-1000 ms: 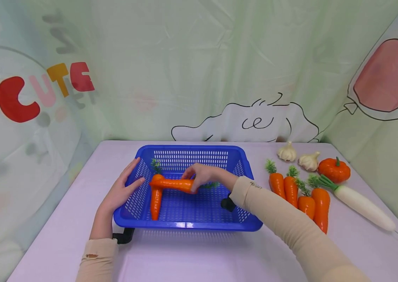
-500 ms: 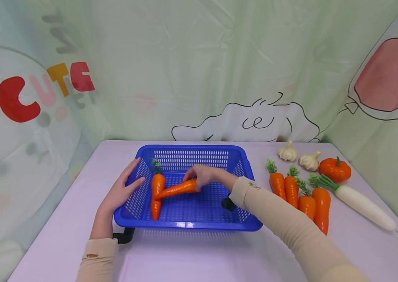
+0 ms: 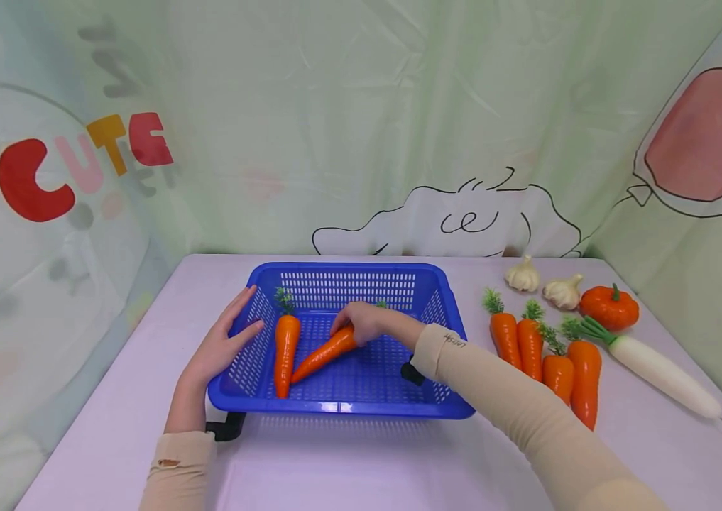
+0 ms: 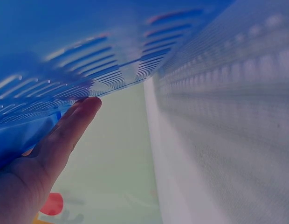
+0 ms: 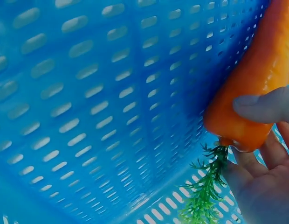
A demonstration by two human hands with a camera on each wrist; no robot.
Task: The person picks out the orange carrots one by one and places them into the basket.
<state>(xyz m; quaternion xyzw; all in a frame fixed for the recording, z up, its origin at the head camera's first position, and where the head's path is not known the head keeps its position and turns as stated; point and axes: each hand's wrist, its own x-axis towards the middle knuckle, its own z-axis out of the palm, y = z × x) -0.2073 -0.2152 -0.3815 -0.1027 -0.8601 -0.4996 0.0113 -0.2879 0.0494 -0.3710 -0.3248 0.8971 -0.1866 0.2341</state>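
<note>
A blue plastic basket (image 3: 335, 408) with slotted walls stands on the table. Inside it, toward the left wall, one orange carrot (image 3: 286, 351) lies lengthwise, its leafy top at the back. My right hand (image 3: 363, 321) reaches in and holds a second carrot (image 3: 327, 353) by its thick end, thumb on one side and fingers on the other. That carrot slants, its tip close to the first carrot's lower end. Green fronds (image 5: 202, 196) hang from its top in the right wrist view. My left hand (image 3: 220, 344) rests along the basket's left side, its fingers (image 4: 79, 119) straight against the outer wall.
Right of the basket lie several more carrots (image 3: 529, 344), a white radish (image 3: 664, 376), a small orange pumpkin (image 3: 610, 307) and two garlic bulbs (image 3: 522, 275). A printed curtain (image 3: 284, 142) hangs behind the pale table (image 3: 335, 468).
The held carrot was lying across the first one; its tip has swung down toward the near side, so it now slants beside it. The left hand has stayed in place.
</note>
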